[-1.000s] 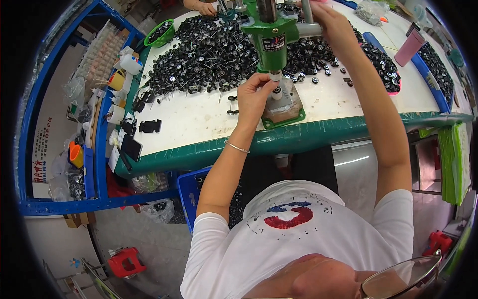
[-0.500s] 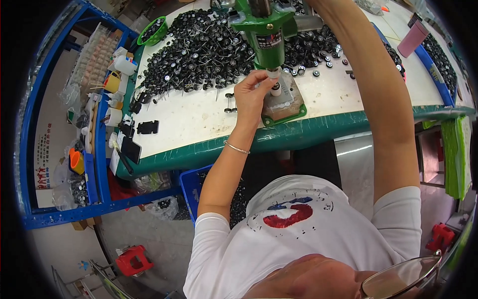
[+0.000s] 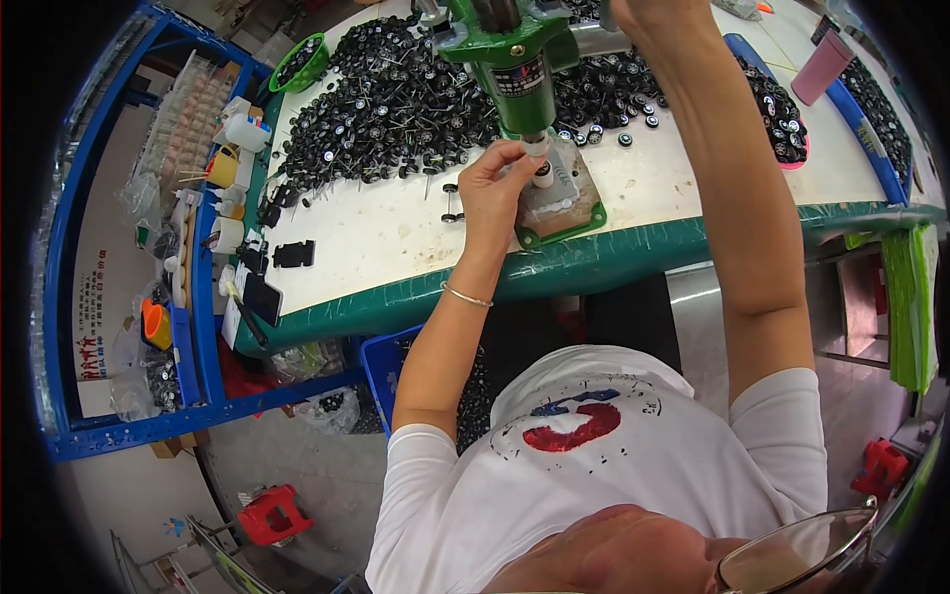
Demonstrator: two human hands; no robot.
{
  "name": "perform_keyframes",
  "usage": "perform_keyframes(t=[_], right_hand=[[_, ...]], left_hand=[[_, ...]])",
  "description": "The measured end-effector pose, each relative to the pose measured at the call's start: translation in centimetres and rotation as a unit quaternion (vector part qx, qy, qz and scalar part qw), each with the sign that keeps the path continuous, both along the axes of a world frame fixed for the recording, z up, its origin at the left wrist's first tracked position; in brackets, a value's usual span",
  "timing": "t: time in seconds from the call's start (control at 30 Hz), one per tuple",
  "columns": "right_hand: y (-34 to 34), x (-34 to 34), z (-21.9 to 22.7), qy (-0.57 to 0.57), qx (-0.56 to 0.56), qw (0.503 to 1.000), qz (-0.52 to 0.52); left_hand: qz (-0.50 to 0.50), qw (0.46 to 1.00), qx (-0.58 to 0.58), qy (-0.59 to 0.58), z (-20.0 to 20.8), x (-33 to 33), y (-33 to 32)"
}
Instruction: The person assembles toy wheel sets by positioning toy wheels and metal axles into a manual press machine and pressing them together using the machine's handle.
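Note:
A green hand press (image 3: 515,49) stands on a grey base plate (image 3: 569,203) at the front of the white bench top (image 3: 366,238). My left hand (image 3: 492,183) pinches a small part against the white post just under the press ram. My right hand (image 3: 643,10) reaches up to the metal press lever at the picture's top edge, where it is mostly cut off. A big heap of small black wheels (image 3: 396,109) lies behind and left of the press. One wheel-and-axle piece (image 3: 452,203) lies by my left hand.
A green bowl (image 3: 302,64) of wheels sits at the back left, a pink cup (image 3: 823,67) and a blue tray (image 3: 876,129) at the right. Blue shelving (image 3: 198,297) with bottles and bags stands left. A blue crate (image 3: 391,356) sits under the bench, with red stools (image 3: 272,515) on the floor.
The view has tipped so the bench sits higher in the picture. My left hand stays at the post under the ram. My right hand has slid up to the top edge.

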State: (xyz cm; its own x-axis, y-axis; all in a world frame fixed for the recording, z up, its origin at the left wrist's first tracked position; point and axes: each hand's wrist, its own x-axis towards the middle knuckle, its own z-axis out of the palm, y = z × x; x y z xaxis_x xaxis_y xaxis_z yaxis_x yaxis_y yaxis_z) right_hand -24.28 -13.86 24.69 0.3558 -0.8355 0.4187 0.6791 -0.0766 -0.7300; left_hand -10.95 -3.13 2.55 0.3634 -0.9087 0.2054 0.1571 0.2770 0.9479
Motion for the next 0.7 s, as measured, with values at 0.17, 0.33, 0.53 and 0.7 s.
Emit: perform_keyframes(t=[0.17, 0.33, 0.53, 0.7], right_hand=[[-0.1, 0.6, -1.9, -0.034, -0.145, 0.977, -0.151], [0.9, 0.1, -4.0, -0.124, -0.226, 0.952, -0.164], [1.0, 0.6, -4.5, -0.326, -0.128, 0.936, 0.029], [-0.1, 1.6, -4.8, -0.437, -0.115, 0.88, 0.148]], left_hand=[[-0.001, 1.0, 0.004, -0.005, 0.0, 0.2, 0.3], [0.004, 1.0, 0.016, -0.01, -0.3, 0.3, 0.3], [0.006, 1.0, -0.005, -0.018, -0.3, 0.1, 0.1], [0.01, 1.0, 0.014, 0.008, 0.0, 0.0, 0.4]])
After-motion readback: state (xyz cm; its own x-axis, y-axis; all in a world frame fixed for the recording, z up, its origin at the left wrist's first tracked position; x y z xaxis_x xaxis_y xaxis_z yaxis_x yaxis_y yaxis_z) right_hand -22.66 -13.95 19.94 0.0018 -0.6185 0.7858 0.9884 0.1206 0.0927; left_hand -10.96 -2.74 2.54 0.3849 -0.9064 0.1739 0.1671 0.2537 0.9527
